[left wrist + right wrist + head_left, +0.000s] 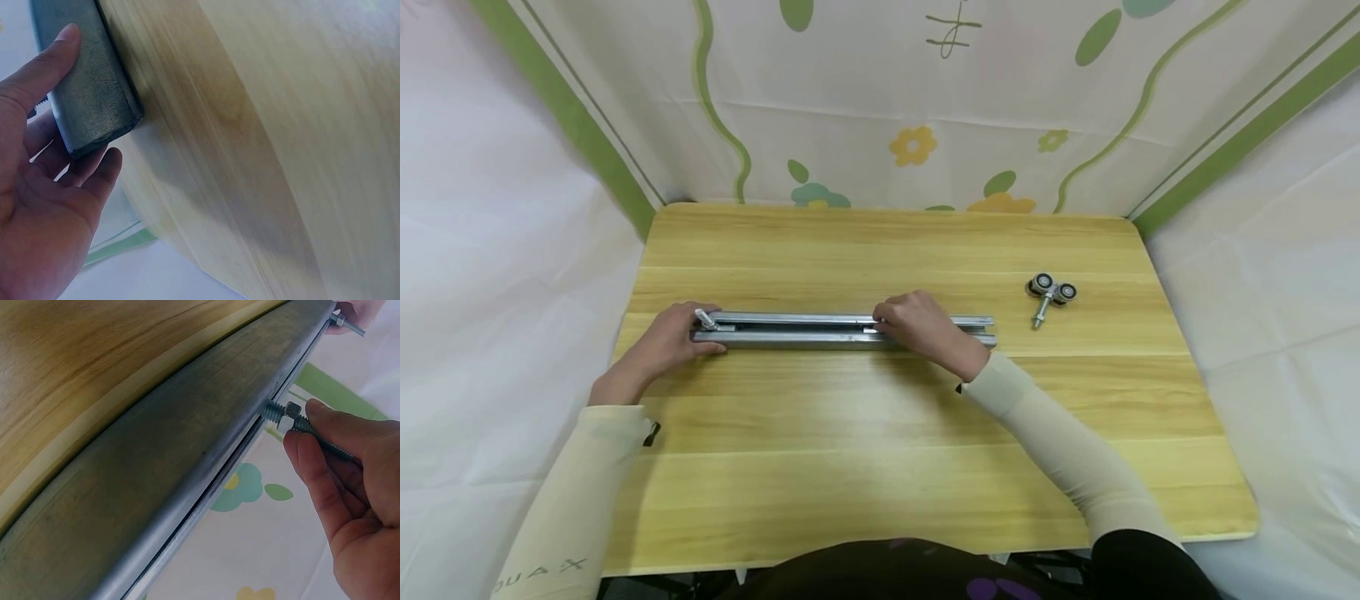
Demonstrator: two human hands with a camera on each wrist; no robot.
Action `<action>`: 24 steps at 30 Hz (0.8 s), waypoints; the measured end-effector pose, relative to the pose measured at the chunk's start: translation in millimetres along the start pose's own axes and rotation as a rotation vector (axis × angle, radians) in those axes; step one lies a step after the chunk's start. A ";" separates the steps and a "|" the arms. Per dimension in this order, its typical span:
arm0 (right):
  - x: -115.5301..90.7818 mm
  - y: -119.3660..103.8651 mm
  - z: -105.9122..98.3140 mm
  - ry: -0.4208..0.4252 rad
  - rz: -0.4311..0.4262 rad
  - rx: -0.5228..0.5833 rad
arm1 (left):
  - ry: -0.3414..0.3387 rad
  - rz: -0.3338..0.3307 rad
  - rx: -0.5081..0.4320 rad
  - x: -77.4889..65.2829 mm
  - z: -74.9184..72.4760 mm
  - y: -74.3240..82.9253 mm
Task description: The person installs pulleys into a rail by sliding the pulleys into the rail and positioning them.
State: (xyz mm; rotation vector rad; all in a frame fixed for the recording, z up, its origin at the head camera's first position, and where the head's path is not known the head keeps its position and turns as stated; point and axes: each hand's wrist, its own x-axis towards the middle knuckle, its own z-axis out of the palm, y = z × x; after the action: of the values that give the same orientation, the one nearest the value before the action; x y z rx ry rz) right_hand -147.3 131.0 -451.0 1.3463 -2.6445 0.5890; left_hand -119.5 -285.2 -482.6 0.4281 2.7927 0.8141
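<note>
A long metal rail (805, 340) with a slot along its top lies across the table. My left hand (666, 342) grips its left end, thumb (62, 50) along the near side and fingers round the far side and end. Out of the slot beside that hand sticks one threaded bolt (705, 319). Right of the rail's middle, my right hand (925, 329) pinches a second threaded bolt (312, 430) between thumb and fingers. A hex nut (289, 417) on it sits just outside the slot. Whatever this bolt joins inside the rail is hidden.
A roller trolley (1047, 292) with black-and-silver wheels and a threaded bolt lies right of the rail. The wooden table (850, 467) has rounded corners. A printed cloth (850, 92) hangs behind it, with white sheets (1270, 275) at the sides.
</note>
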 end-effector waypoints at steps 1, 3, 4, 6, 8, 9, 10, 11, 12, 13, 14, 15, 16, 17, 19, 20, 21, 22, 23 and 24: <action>0.5 -0.6 0.4 0.004 -0.002 0.000 | -0.001 0.003 0.001 0.0 -0.1 -0.3; 2.0 -1.6 1.2 0.009 -0.003 -0.003 | -0.003 0.004 0.001 0.0 -0.1 -0.7; 2.8 -2.2 1.6 0.010 -0.002 -0.002 | -0.003 0.005 0.000 0.0 -0.2 -0.8; 4.6 -3.6 2.3 0.006 0.002 0.000 | -0.004 0.006 0.000 0.1 -0.1 -0.7; 6.3 -4.8 3.5 -0.003 0.008 0.000 | -0.004 0.006 0.002 0.1 -0.3 -0.3; 7.0 -5.5 4.0 -0.007 0.011 0.002 | -0.003 0.007 0.002 0.2 -0.4 0.1; 7.9 -6.4 4.3 -0.011 0.013 0.006 | -0.003 0.009 0.003 0.0 -0.6 0.5; 8.7 -7.2 4.7 -0.013 0.015 0.006 | -0.002 0.013 0.005 0.0 -0.8 0.8; 9.6 -7.8 5.3 -0.013 0.016 0.004 | 0.000 0.017 0.007 0.1 -1.0 1.0; 10.7 -8.4 5.7 -0.012 0.016 0.004 | 0.003 0.022 0.008 0.1 -1.1 1.2; 11.7 -8.9 6.1 -0.010 0.016 0.005 | 0.006 0.027 0.008 0.3 -1.1 1.3; 12.7 -9.5 6.5 -0.008 0.015 0.004 | 0.009 0.031 0.008 0.4 -1.2 1.3; 13.9 -10.2 6.8 -0.006 0.013 0.002 | 0.013 0.034 0.008 0.6 -1.2 1.1; 14.9 -10.9 7.1 -0.004 0.011 0.002 | 0.015 0.035 0.008 0.7 -1.2 1.0; 16.6 -12.1 8.0 0.001 0.006 0.004 | 0.016 0.034 0.005 0.7 -1.0 0.7; 17.3 -12.7 8.4 0.005 0.003 0.007 | 0.015 0.031 0.004 0.6 -0.8 0.7; 18.0 -13.3 8.8 0.008 0.001 0.008 | 0.013 0.029 0.004 0.5 -0.6 0.5; 18.5 -13.9 9.3 0.011 -0.002 0.013 | 0.012 0.026 0.002 0.4 -0.5 0.4; 19.1 -14.4 9.8 0.014 -0.003 0.017 | 0.010 0.025 0.001 0.2 -0.5 0.5; 19.6 -14.7 10.4 0.017 -0.004 0.021 | 0.010 0.023 0.000 0.0 -0.5 0.4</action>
State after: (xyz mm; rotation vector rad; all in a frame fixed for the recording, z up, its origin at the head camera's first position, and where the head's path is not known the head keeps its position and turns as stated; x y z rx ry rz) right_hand -146.6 104.4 -450.9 1.3464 -2.6289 0.6258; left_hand -119.5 -285.1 -482.0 0.4583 2.8019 0.8239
